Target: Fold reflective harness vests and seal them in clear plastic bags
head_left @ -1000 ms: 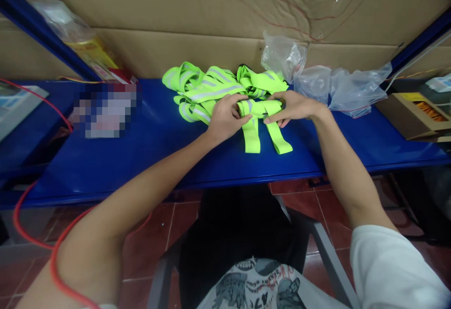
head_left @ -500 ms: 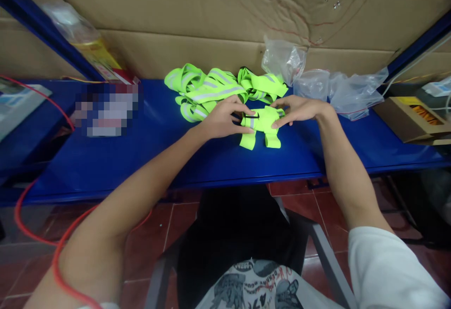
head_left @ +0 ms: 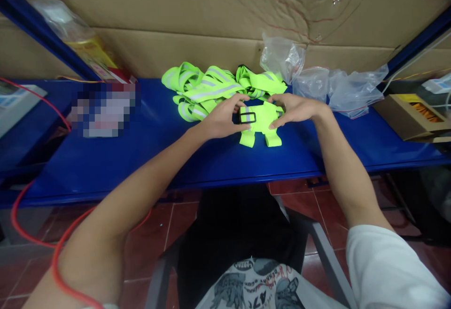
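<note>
A folded neon-yellow reflective strap lies on the blue table in front of me, two short loops at its near side. At its left end a black rectangular buckle faces up. My left hand is curled around that end, thumb at the near edge by the buckle and forefinger arched at the far side. Around the right end is my right hand, its thumb pressing on top and its other fingers at the far edge. Just behind lies a tangled pile of reflective straps with grey stripes.
Clear plastic bags lie at the back right, near an open cardboard box. A bottle with a yellow label leans at the back left. A red hose crosses my left arm. Cardboard lines the back.
The buckle, seen edge-on before, now lies flatter with its frame showing. My left fingers have shifted slightly on the strap's left end. My right hand has hardly moved.
</note>
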### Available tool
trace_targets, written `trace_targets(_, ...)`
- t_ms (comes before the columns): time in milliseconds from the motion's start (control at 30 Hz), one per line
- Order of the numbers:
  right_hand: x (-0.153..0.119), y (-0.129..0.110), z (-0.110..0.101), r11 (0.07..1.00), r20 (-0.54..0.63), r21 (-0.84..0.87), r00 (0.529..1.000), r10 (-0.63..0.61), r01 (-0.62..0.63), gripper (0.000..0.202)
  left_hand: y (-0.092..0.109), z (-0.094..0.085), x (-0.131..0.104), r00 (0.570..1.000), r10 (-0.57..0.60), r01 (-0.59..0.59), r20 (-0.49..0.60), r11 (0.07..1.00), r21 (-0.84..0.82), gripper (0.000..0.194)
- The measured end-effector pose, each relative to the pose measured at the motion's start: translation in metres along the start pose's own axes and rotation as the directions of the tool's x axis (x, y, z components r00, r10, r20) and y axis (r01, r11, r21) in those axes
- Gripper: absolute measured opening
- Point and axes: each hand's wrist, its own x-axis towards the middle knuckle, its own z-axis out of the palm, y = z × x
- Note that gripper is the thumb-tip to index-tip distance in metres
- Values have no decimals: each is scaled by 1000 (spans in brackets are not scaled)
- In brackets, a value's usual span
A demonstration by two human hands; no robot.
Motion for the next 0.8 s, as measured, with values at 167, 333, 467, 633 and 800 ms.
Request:
trace_targets(167,3,-10,3,996,-132,-82,990,-53,42,66,2,4,-1,995,76,-65,-59,984,165,72)
trace_targets(333,-10,-25,-2,1000,-43,8,999,4,-3,75,7,2,0,986,158,-146,-46,968,206,60)
trace_targets(467,-17,-31,-8,994,48,99,998,35,-40,69,10,2,0,979,204,-199,-1,955,222,43)
trace_targets(633,-11,-23,-7,998,83,57,996,35,-40,80,11,-8,4,984,155,-167,88,973,161,43)
trace_targets(800,-4,-23,4,998,108,-56,994,19,-13,86,18,-26,4,973,82,-38,214,978,-204,47)
